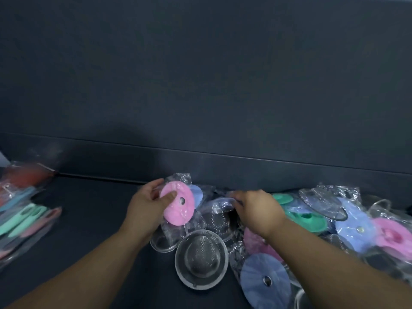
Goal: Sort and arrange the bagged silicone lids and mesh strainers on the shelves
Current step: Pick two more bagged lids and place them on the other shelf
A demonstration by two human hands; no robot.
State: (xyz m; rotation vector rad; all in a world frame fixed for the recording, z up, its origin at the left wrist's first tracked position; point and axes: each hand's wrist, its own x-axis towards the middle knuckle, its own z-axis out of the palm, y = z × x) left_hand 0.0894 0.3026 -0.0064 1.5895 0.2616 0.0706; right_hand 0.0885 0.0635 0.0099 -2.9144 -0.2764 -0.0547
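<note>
Mesh strainer nearest; my left hand pinches the bagged pink lid, my right hand is in the pile, grip unclear; mid-sort, pink lid likely wants placing next.

**What the head view leaves unclear**

The bagged pile at the left is smeared by blur and cut by the frame edge; only red, blue, mint and pink shapes read. The right hand buries its fingertips among clear bags, so its grip cannot be told. The left hand hides its fingers behind the pink lid, which covers most of a blue lid. Another pink lid is cropped at the right edge.
</note>
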